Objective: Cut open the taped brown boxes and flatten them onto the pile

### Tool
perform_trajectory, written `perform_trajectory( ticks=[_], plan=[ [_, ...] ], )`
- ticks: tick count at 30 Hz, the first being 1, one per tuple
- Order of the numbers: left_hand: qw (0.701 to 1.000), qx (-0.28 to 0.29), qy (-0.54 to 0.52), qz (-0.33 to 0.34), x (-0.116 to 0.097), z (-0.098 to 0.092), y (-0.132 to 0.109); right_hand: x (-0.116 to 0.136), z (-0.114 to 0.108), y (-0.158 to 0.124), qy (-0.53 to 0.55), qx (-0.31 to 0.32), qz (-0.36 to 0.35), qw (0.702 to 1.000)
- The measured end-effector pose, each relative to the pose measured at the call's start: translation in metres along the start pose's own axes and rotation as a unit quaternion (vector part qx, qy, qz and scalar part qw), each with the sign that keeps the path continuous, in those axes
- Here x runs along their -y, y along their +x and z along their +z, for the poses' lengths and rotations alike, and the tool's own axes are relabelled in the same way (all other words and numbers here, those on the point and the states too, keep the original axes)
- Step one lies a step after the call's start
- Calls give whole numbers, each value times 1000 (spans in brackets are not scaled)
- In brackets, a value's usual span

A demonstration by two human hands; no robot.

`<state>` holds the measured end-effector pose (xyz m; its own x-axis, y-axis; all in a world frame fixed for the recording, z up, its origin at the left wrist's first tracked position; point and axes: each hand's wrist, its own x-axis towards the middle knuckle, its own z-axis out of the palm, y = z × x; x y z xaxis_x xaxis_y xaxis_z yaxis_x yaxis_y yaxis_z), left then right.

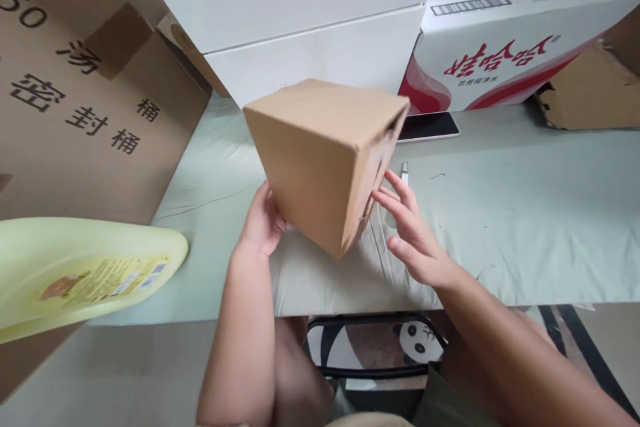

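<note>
Head view: grips a tilted cardboard box (320, 160) over the worktop (525, 227), left hand (261, 221) fingers clamped on it, and touches its end with right hand (415, 240) fingers apart.

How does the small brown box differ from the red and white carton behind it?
The brown box is plain; the carton bears red print and a barcode. The box is tilted in the left hand; the carton sits flat. Both are cardboard.
</note>
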<state>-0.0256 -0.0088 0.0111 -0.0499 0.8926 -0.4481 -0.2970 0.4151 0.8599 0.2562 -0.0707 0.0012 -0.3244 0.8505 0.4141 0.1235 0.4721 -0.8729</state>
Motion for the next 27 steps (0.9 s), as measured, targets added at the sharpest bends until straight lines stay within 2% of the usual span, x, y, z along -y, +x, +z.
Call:
perform_trajectory(
  ticks=[2,5,7,9,10,11,12,14,15,17,18,19,22,27],
  plan=[
    [995,82,32,-45,3,3,-5,2,-4,-1,-15,-1,-10,1000],
    [982,147,96,-76,6,3,-12,1,-10,-3,-14,-25,-20,999],
    [954,216,172,-120,7,1,-15,-2,-13,-6,1,-67,-27,997],
    [909,292,251,-156,9,-2,-14,-4,-15,-7,29,-114,-24,993],
    [903,295,276,-144,10,-4,-12,-5,-16,-7,43,-129,-20,990],
    [912,272,287,-113,13,-5,-9,-5,-15,-8,52,-136,-14,989],
    [929,225,286,-71,15,-7,-6,-4,-15,-8,53,-134,-5,990],
    [967,70,237,60,20,-8,4,0,-12,-8,46,-110,16,993],
    [971,-4,199,135,21,-8,8,3,-10,-7,43,-90,24,995],
    [951,-92,121,269,23,-5,14,8,-6,-8,49,-44,30,997],
    [939,-101,89,317,24,-3,15,9,-4,-8,55,-21,29,998],
    [935,-82,67,339,23,0,15,10,-3,-8,62,-3,27,998],
    [949,3,37,313,21,9,9,10,0,-9,82,21,28,996],
    [957,5,8,290,16,17,3,7,4,-9,106,7,52,993]
  ],
)
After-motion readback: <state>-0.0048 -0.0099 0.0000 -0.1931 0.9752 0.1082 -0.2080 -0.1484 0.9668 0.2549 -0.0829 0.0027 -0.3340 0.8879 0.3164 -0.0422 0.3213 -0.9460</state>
